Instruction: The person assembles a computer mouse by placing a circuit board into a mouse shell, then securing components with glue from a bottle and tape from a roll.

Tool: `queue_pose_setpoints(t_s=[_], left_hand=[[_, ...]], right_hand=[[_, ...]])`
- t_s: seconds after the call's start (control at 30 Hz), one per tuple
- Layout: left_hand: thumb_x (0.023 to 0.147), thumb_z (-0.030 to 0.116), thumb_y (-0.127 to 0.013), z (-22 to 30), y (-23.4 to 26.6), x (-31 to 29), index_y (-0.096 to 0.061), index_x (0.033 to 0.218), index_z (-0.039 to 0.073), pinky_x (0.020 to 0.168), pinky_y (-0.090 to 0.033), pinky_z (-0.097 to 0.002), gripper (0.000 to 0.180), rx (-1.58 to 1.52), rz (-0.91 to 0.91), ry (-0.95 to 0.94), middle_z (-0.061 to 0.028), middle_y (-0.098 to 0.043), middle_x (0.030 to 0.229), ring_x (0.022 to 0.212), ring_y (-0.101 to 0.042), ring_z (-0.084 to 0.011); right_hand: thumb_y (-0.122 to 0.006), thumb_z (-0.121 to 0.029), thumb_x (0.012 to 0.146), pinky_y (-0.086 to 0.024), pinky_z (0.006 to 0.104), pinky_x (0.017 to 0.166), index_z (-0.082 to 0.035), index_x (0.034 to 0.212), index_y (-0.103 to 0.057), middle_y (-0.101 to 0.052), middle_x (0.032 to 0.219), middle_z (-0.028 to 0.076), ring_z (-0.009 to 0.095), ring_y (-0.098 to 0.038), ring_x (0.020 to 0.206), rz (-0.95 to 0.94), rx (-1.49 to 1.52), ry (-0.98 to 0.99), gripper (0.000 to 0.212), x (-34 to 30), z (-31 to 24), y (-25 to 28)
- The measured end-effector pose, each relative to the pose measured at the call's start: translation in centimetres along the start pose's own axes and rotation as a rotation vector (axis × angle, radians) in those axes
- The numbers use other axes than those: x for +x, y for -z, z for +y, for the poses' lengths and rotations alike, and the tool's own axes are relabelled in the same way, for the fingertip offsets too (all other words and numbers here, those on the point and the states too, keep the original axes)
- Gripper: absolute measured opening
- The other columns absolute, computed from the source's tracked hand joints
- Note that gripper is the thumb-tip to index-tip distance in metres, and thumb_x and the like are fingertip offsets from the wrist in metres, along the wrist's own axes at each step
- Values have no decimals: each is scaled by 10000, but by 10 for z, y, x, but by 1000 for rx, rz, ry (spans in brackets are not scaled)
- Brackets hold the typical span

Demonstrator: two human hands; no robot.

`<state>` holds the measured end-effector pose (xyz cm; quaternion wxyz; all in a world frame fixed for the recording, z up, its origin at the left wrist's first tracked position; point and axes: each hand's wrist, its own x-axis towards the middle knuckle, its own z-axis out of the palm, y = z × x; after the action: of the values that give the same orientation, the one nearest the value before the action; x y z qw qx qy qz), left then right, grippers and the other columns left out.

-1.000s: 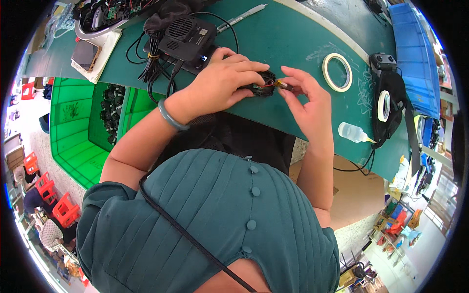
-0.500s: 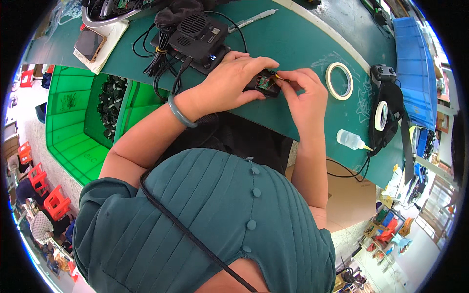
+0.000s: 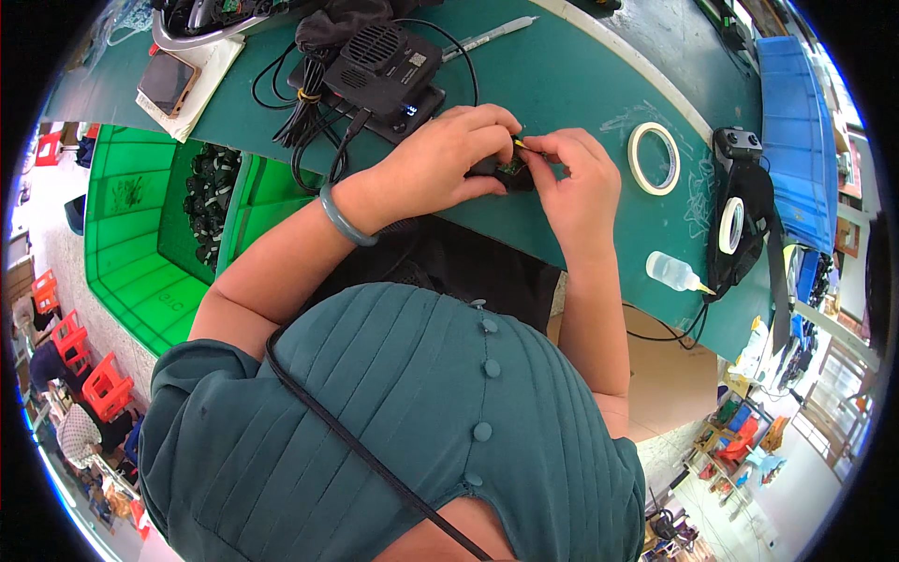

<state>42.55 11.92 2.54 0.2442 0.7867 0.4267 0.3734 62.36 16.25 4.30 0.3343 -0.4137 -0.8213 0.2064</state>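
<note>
My left hand point(image 3: 448, 155) is closed around a small black device housing point(image 3: 518, 178) at the edge of the green table. A green circuit board shows inside its open top, partly covered by fingers. My right hand point(image 3: 582, 183) pinches at a thin yellow strip point(image 3: 520, 143) above the housing; whether it is tape or a wire cannot be made out. The fingertips of both hands nearly meet there. Just beyond my left hand lies a black box with vent slots point(image 3: 384, 75) and a small lit display, with a bundled black cable point(image 3: 314, 112) beside it.
On the right lie a tape roll point(image 3: 654, 157), a second roll point(image 3: 731, 225) on a black pouch point(image 3: 749, 197), and a clear dropper bottle point(image 3: 674, 270). A white pen point(image 3: 492, 37) lies at the back. Left are a phone point(image 3: 169, 82) and a green bin point(image 3: 140, 234) holding black parts.
My right hand has shifted slightly left. My left fingers have drawn in over the board, and the yellow strip now stands up between the fingertips of both hands.
</note>
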Motion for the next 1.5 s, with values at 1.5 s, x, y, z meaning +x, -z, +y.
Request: queue_pose_setpoints(t_s=[1.5], left_hand=[[685,65,-832,4,-1,5,-511,1254,61,950,-491,-400,654,-57,29,144,-122,-667,1166,1107,-629,-325]], right_hand=[[-729,-11,821,-538,323,677,-9,932,-728,-689,895,102,217,-682,773,-294,185,-81,111,18,20,21]])
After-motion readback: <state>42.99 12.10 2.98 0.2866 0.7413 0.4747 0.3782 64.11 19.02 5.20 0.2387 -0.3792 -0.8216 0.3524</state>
